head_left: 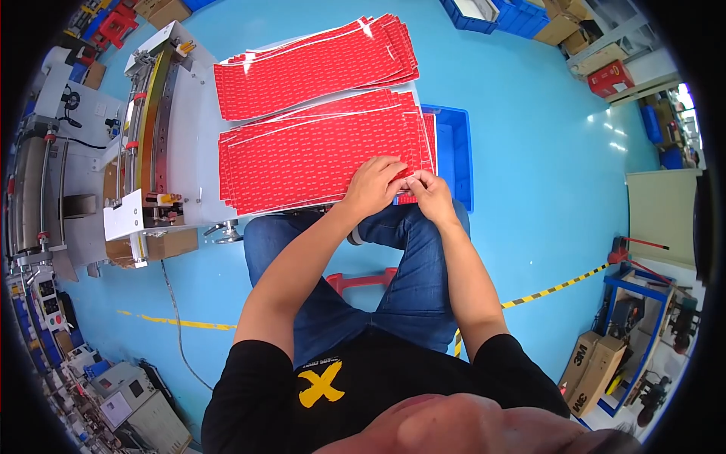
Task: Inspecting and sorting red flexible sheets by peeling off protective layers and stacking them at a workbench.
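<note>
Two stacks of red printed sheets with white edges lie side by side in front of me, a far stack and a near stack. At the near right corner of the near stack, my left hand has its fingers bent over the red sheet. My right hand pinches at the same corner, its fingertips touching those of the left. What exactly lies between the fingertips is too small to make out. Under the sheets' right end stands a blue bin, with some red sheets showing over it.
A roller machine with a white frame adjoins the white work surface on the left. A red stool shows between my legs. Cartons and a blue-framed cart stand at the lower right. A dark cable crosses the blue floor.
</note>
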`<action>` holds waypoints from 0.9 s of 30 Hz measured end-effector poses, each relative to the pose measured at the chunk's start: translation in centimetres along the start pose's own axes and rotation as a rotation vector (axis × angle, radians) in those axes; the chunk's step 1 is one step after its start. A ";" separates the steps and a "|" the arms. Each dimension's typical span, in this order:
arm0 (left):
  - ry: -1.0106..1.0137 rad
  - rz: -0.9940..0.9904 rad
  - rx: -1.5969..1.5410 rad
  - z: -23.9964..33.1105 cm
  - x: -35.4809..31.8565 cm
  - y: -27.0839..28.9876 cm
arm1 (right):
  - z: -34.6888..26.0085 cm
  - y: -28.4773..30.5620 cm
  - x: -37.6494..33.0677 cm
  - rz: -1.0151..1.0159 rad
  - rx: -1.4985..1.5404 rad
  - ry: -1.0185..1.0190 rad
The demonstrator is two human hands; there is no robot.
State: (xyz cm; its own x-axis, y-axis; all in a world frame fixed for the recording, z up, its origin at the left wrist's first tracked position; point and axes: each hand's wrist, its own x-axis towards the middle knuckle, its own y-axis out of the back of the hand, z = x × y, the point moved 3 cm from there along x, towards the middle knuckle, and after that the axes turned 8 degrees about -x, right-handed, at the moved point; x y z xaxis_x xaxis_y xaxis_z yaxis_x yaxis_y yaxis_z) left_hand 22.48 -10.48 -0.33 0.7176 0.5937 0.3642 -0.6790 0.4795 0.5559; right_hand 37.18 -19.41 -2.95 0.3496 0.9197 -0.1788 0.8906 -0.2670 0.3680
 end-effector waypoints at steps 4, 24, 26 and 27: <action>-0.014 0.016 -0.062 0.5 0.4 0.3 | -0.2 -0.1 0.1 0.022 0.002 0.024; 0.258 0.054 -0.189 0.0 0.5 -0.2 | 0.4 -0.3 0.2 -0.023 0.057 -0.020; 0.283 0.054 -0.211 0.0 0.5 -0.2 | 0.6 -0.2 0.2 -0.013 0.059 -0.064; 0.282 0.055 -0.214 0.0 0.5 -0.1 | 0.5 -0.2 0.2 -0.011 0.060 -0.046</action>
State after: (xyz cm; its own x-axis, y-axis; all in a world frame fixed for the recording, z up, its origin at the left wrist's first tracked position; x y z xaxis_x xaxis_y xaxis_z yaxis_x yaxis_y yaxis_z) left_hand 22.97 -10.25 -0.19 0.6278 0.7634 0.1520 -0.7542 0.5483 0.3613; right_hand 37.23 -19.30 -3.57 0.3517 0.9088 -0.2246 0.9097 -0.2751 0.3112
